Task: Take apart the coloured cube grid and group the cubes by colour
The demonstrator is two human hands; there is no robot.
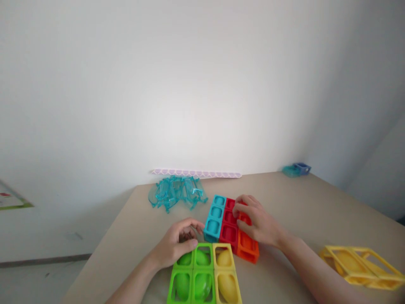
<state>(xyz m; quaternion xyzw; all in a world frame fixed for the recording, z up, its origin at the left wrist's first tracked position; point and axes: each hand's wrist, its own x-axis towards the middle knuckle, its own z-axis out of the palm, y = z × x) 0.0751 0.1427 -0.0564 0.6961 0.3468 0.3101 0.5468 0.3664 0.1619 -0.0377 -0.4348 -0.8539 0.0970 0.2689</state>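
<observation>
Four green cells (pixel 193 270), two yellow cells (pixel 224 269); left hand (pixel 177 242) loosely spread, right hand (pixel 258 222) at three red cells (pixel 228 233), grip unclear

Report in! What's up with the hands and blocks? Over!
Left hand at green blocks. Right hand on red blocks and orange blocks. Blue blocks beside the red. Clear plastic farther back, looks out of the way.

You've no readable text, brand or number here; red marks (pixel 4 195) on the cut-off wall sheet (pixel 13 200), far left, might be print, too small.
</observation>
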